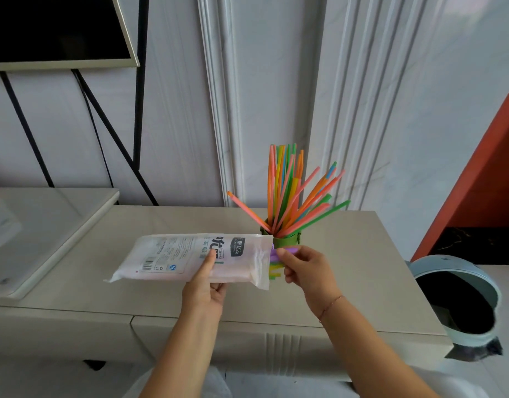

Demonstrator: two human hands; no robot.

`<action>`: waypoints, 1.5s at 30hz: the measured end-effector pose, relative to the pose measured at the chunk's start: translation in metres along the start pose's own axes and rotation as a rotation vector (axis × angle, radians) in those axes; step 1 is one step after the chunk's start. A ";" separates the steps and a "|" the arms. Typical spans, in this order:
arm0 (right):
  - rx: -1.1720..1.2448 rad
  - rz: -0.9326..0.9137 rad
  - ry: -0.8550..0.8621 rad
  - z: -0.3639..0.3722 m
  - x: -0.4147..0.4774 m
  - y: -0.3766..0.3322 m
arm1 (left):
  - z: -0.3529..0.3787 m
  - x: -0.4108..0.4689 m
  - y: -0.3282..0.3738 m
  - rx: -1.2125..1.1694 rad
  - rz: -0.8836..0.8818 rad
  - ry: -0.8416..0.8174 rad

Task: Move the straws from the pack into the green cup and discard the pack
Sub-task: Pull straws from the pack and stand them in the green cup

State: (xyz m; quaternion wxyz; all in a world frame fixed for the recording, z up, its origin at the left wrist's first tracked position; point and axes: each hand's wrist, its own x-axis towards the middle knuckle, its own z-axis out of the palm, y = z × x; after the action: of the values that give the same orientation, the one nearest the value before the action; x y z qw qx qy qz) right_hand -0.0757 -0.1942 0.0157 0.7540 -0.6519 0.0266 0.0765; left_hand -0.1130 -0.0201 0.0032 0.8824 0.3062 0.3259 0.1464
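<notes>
while the step in hand appears to be drawing the remaining straws out of the pack, the holdings stand thus.

item: translucent white plastic straw pack with printed label and barcode (pixel 190 257), held nearly level above the beige cabinet top (pixel 362 254), open mouth to the right.

left hand (pixel 204 288): grips the pack near its middle, thumb on top, fingers curled beneath.

right hand (pixel 302 271): fingertips (pixel 287 255) narrow, pinching the purple, yellow and green straw ends (pixel 275 267) that stick out of the mouth.

green paper cup (pixel 287 241): just behind the pack's mouth, holding a fan of orange, pink, green and yellow straws (pixel 285 191).

handling note, as judgement: keep the left grip loose enough not to clamp the straws inside. gather every end in one pinch and pull straight along the pack's length. then tip the bunch upright into the cup without knocking it.

pale blue round bin with black liner (pixel 437 264): on the floor to the right, well apart, likely destination for the pack.
</notes>
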 end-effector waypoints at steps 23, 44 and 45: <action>0.279 0.068 -0.124 -0.031 0.011 -0.013 | -0.009 0.004 0.006 -0.119 -0.058 0.038; 0.028 -0.169 -0.428 -0.023 0.005 -0.014 | -0.002 0.000 0.005 -0.077 -0.125 0.027; 0.017 -0.176 -0.437 -0.023 0.005 -0.015 | -0.002 0.000 0.005 -0.071 -0.131 0.029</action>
State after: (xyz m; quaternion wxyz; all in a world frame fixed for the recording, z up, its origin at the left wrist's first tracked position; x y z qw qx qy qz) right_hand -0.0674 -0.2188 0.0261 0.7511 -0.6132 -0.1937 0.1497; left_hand -0.1147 -0.0152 0.0051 0.8956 0.2504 0.3525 0.1043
